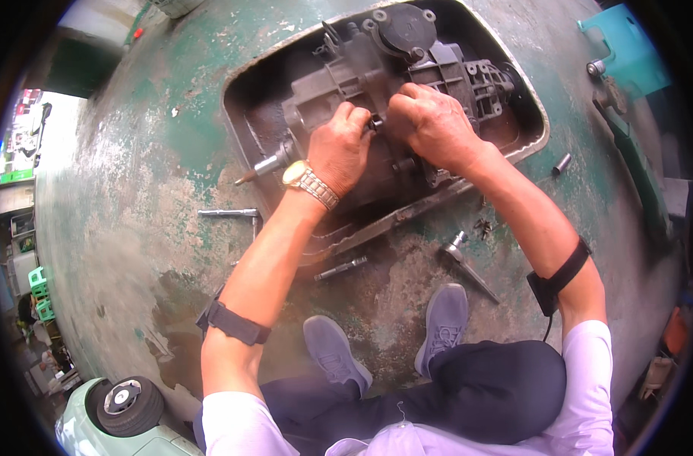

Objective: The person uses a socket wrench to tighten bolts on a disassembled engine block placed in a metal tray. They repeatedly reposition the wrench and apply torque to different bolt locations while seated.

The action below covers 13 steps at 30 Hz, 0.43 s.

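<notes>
A grey cast-metal gearbox point(327, 90) lies in a dark metal tray point(396, 217) on the floor before me. My left hand point(340, 150), with a watch point(306, 181) at its wrist, reaches over the near side of the housing. Its fingertips are pinched together at a small dark metal piece point(374, 122), whose kind I cannot make out. Close beside it on the right, my right hand point(431, 125) is curled, knuckles up, over the middle of the gearbox. Whatever it grips is hidden beneath the fingers. A shaft point(267, 163) sticks out past the tray's left rim.
A ratchet wrench point(468, 266) lies near my right shoe, with small dark bolts point(482, 227) beside it. Other tools are a T-handle wrench point(229, 213), an extension bar point(342, 268) and a socket point(561, 164). A turquoise stool point(628, 49) stands far right; a car wheel point(130, 405) is lower left.
</notes>
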{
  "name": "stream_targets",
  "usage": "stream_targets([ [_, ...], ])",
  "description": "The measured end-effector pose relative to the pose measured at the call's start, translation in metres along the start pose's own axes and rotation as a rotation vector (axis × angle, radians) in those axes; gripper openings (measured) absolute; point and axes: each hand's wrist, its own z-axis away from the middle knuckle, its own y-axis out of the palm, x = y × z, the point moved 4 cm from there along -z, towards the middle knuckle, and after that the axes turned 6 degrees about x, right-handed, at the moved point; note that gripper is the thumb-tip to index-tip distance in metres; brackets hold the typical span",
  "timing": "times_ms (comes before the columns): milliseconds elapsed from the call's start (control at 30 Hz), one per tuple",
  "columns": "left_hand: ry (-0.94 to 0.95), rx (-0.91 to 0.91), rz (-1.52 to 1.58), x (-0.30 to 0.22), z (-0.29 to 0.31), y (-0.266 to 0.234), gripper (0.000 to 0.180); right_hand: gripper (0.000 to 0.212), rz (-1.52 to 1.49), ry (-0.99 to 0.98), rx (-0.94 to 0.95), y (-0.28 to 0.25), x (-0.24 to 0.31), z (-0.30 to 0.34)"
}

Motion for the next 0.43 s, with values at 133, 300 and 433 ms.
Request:
stream_targets([
  [133, 0.011, 0.003, -0.075, -0.0020, 0.0015, 0.0020, 0.020, 0.018, 0.019, 0.021, 0.018, 0.0015, -0.0013, 0.0018],
  [300, 0.057, -0.029, -0.055, -0.0067, 0.0016, 0.0005, 0.023, 0.019, 0.013, 0.025, 0.033, 0.0007, -0.0027, 0.0020],
  [433, 0.001, 0.054, -0.052, -0.0031, 0.0017, -0.0003, 0.035, 0.023, 0.022, 0.066, 0.054, 0.0059, -0.0054, 0.0010],
])
